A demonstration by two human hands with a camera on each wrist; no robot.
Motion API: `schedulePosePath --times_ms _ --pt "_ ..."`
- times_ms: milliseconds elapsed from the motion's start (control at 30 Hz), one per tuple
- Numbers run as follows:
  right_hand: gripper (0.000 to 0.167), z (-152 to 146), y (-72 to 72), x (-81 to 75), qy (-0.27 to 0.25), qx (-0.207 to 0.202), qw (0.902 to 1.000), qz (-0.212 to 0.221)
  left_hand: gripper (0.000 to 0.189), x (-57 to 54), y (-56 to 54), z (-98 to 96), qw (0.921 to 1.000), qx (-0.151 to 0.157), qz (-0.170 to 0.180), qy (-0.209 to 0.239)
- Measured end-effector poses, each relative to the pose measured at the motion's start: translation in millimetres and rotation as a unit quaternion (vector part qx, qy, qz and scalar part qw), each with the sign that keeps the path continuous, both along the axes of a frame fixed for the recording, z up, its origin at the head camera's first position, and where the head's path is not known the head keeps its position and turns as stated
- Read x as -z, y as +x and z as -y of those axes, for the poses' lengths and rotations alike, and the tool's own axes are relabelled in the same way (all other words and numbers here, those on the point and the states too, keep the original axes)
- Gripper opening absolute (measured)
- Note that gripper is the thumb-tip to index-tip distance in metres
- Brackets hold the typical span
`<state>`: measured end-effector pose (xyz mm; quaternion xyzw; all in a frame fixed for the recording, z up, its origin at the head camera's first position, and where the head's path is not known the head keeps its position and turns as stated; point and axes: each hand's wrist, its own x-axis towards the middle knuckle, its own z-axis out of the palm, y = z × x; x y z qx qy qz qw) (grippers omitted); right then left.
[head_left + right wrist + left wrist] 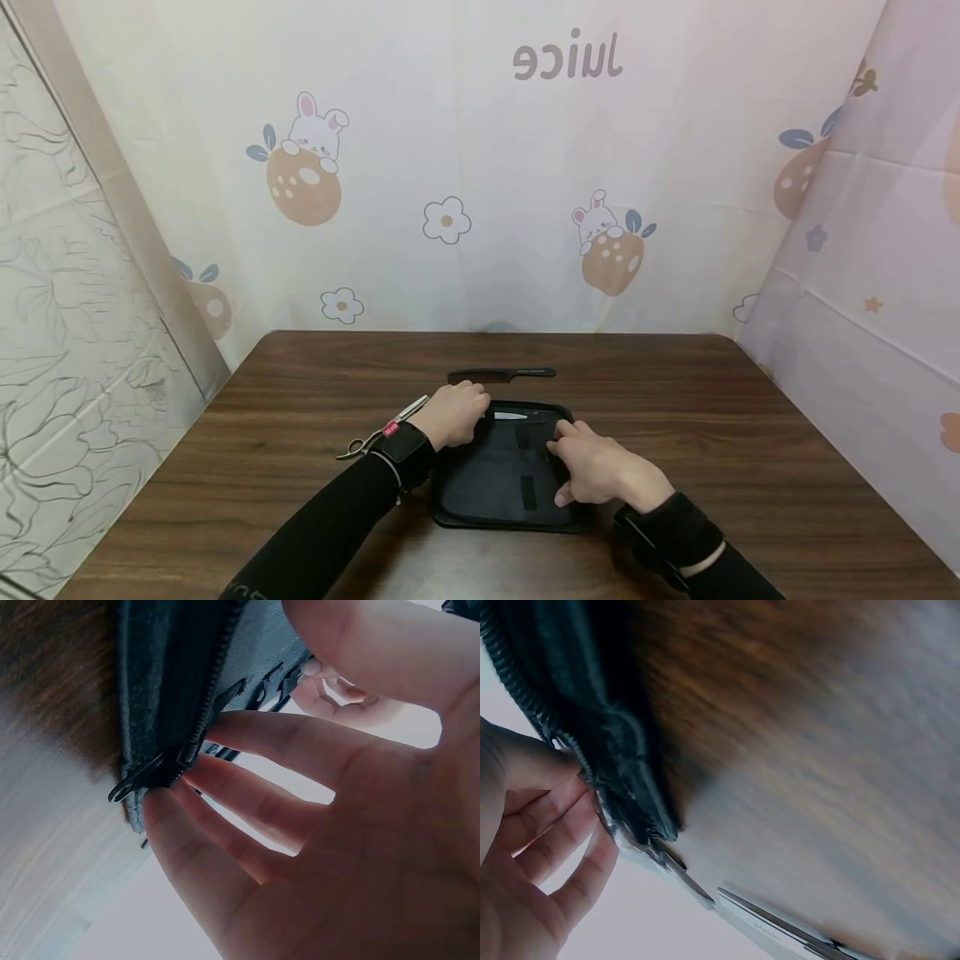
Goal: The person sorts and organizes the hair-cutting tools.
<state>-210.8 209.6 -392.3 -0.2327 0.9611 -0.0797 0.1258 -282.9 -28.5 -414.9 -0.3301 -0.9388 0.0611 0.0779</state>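
Shiny scissors [411,408]: on the table, just left of the left wrist, which hides part of them. They look hard and slippery, and their points are probably sharp.
Left hand [453,414]: thumb and fingers curled, pinching the zip edge of the case at its far left corner.
Black comb [532,372]: lying flat behind the case, close to the left fingers. It's a bit in the way there.
Black case [483,487]: on the wooden table [675,400], in the middle, between both hands. It looks light and bendy, with smooth sides that could slide. The thick zip rim seems the best bit to hold.
Inside the case: a small silver piece [511,416] near the far edge and dark bands [528,492].
Zip pull [133,780]: sticks out at the rim, near the right fingers, and could snag.
Right hand [607,467]: fingers spread and nearly straight, touching the case's right rim, not wrapped around it.
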Motion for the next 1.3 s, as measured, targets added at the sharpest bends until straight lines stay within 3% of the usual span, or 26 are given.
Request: schedulePosePath --times_ms 367,633,900,1300 --pt "0.067 0 0.8 -2.8 -0.007 0.001 1.0000 0.006 0.012 -5.7 2.1 12.3 0.9993 -0.007 0.026 0.025" --pt "0.067 0 0.3 -3.6 -0.007 0.001 1.0000 0.007 0.010 -3.4 -0.7 18.4 0.9977 -0.011 0.050 0.045" --pt "0.068 0 0.5 -2.6 -0.007 0.002 1.0000 0.006 0.011 -2.9 0.2 18.4 0.9958 -0.015 0.063 0.066" --pt "0.067 0 0.3 -1.5 -0.006 -0.001 1.0000 -0.001 0.012 -2.8 -1.5 17.8 0.9954 -0.011 0.072 0.063"
